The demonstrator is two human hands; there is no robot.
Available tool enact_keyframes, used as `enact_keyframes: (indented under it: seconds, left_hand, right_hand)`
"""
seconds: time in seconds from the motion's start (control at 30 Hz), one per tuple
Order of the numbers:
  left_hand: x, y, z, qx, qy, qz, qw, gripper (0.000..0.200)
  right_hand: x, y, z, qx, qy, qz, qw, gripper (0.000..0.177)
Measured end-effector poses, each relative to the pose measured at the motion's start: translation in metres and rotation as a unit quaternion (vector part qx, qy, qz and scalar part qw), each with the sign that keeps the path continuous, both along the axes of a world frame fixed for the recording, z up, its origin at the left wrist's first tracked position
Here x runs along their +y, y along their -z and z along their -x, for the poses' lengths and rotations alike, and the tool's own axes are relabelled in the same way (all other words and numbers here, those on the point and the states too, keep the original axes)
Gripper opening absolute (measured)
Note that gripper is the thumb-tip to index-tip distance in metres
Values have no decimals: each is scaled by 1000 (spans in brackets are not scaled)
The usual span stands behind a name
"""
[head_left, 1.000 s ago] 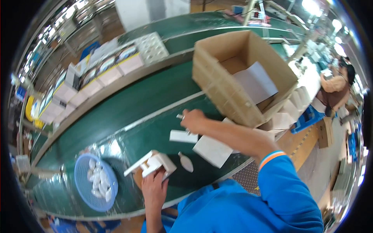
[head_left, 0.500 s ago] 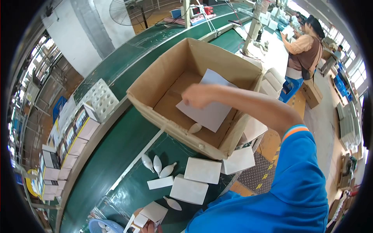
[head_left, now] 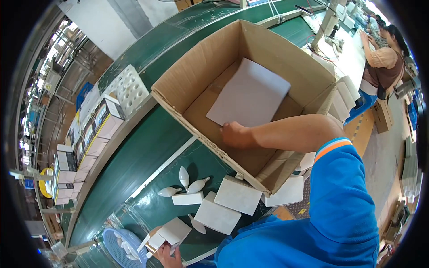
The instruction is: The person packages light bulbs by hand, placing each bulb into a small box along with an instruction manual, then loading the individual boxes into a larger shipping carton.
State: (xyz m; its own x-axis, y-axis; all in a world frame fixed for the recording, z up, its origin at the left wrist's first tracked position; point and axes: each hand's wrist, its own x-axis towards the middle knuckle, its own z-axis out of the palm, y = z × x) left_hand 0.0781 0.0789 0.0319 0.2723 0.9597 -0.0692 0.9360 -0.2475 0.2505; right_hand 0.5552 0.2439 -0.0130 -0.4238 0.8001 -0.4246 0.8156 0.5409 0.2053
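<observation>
My right hand (head_left: 238, 135) is inside a large cardboard box (head_left: 196, 53), by the lower edge of a white sheet of paper (head_left: 250, 91) on its bottom. Its fingers are curled closed; what they grip, if anything, is hidden. Low in the view, my left hand (head_left: 167, 257) holds a small white carton (head_left: 174, 231) with opened flaps. Beside that carton lies a white candle-shaped bulb (head_left: 197, 224). Several more bulbs (head_left: 196, 185) rest on the green table near a narrow white box (head_left: 187, 198) and larger white cartons (head_left: 217, 215).
A blue plastic basket (head_left: 111, 243) with bulbs stands at the lower left. Printed boxes (head_left: 100, 118) and a white tray with holes (head_left: 129, 91) line the left ledge. A person (head_left: 384, 60) sits at the bench on the far right.
My right hand has come down toward the near side of the box, where a bulb lay visible before. The paper is more fully uncovered. The head view has shifted, and more of my left hand shows.
</observation>
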Motion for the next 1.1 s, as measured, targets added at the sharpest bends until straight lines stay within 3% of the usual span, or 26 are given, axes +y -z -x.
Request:
enact_keyframes:
  seconds: [0.03, 0.17, 0.23, 0.27, 0.33, 0.4, 0.47, 0.57, 0.6, 0.67, 0.8, 0.9, 0.93, 1.0, 1.07, 1.1]
  left_hand:
    - [2, 2, -1, 61, 68, -59, 994, 29]
    - [-5, -13, -22, 83, 11, -32, 996, 26]
    - [-7, -21, -32, -34, -8, -36, 999, 32]
    - [-8, -23, -35, -34, -14, -36, 999, 32]
    - [-6, -24, -37, -56, -31, -23, 998, 29]
    - [-6, -25, -36, -62, -34, -22, 997, 28]
    - [-7, -26, -36, -67, -32, -9, 997, 32]
    - [-8, -25, -39, -87, -53, -9, 995, 32]
    - [-8, -23, -38, -91, -56, -19, 994, 32]
    - [-5, -19, -40, -91, -39, -41, 994, 32]
    - [-4, -26, -39, -85, -41, -47, 994, 30]
    - [-2, -28, -38, -76, -10, -59, 995, 31]
    - [-2, -27, -38, -66, 3, -69, 995, 32]
    - [-1, -27, -37, -71, 7, -67, 995, 32]
    - [0, -23, -34, -79, 18, -59, 995, 33]
    - [1, -20, -31, -90, 23, -56, 994, 34]
  right_hand:
    - [-2, -2, 0, -7, -12, -46, 999, 17]
    - [17, -12, -8, -22, -38, 41, 998, 18]
    - [25, -28, -16, -12, -9, 25, 1000, 26]
    - [31, -36, -22, -12, -14, 26, 999, 26]
    - [43, -56, -37, 161, 1, 52, 986, 39]
    - [51, -81, -46, 305, 167, 141, 927, 46]
    - [46, -108, -52, 395, 226, 135, 880, 41]
    - [35, -133, -61, 529, 323, 169, 766, 34]
    - [30, -137, -66, 528, 322, 168, 768, 34]
    - [23, -144, -65, 651, 367, 194, 635, 34]
    - [-1, -186, -38, 674, 327, 150, 646, 38]
    - [-28, -213, 7, 662, 205, 75, 717, 37]
    - [-37, -215, 30, 662, 203, 76, 717, 37]
    - [-54, -222, 74, 491, 116, 15, 863, 39]
    - [-57, -186, 106, 457, -3, -64, 887, 37]
    - [-54, -171, 119, 434, 6, -51, 899, 35]
